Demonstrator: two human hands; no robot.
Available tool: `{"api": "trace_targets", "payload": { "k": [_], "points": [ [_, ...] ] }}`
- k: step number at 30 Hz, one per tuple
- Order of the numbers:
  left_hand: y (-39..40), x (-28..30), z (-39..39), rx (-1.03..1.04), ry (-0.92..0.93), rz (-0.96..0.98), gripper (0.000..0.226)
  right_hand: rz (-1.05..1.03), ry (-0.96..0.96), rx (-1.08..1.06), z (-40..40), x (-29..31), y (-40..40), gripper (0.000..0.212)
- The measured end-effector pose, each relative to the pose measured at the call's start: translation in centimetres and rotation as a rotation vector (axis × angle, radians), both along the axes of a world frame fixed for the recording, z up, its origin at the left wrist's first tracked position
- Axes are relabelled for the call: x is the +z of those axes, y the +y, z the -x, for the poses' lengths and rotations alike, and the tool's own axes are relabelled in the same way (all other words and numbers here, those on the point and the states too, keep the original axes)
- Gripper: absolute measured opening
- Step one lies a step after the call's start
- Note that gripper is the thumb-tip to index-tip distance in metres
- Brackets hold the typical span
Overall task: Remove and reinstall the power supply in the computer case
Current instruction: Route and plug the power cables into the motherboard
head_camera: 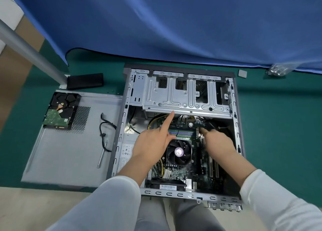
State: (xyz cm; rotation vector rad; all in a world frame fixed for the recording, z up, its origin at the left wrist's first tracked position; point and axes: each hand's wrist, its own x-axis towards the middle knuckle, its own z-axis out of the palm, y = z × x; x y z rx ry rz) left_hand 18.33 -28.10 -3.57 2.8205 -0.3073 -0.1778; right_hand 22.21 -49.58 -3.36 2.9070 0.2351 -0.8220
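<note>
Both hands are down inside the open computer case, which lies on its side on the green mat. The left hand hovers over the power supply, which sits along the case's nine o'clock wall; its forefinger is stretched straight toward twelve o'clock, the tip reaching the lower edge of the drive cage, while the other fingers are folded in and grasp nothing. The right hand reaches in at about one o'clock from the CPU fan, and its fingertips go into a bundle of black cables; I cannot tell whether it pinches them or only touches. One fan shows on the motherboard. Out at nine o'clock from the case lies one side panel, carrying one hard drive, one loose black cable and one screwdriver. One black box lies at eleven o'clock.
</note>
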Motion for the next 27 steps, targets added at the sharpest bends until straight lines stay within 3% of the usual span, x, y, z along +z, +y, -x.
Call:
{"api": "trace_targets", "payload": {
  "k": [4, 11, 14, 21, 27],
  "points": [
    [0.1, -0.2, 0.0, 0.006, -0.008, -0.009, 0.08, 0.076, 0.056, -0.041, -1.1, -0.8, 0.0, 0.038],
    [0.0, 0.0, 0.1, 0.013, 0.008, -0.027, 0.079, -0.004, 0.078, -0.165, -2.6, -1.7, 0.0, 0.021],
    [-0.1, 0.2, 0.0, 0.014, 0.02, -0.036, 0.076, -0.192, 0.135, -0.284, -3.0, -1.3, -0.2, 0.022],
    [0.0, 0.3, 0.1, -0.019, -0.014, -0.008, 0.063, -0.98, 0.34, -0.551, -0.3, 2.8, -0.8, 0.026],
    [-0.1, 1.4, 0.3, 0.018, -0.039, 0.169, 0.056, -1.167, 0.349, -0.475, 0.8, 5.2, 1.8, 0.028]
  ]
}}
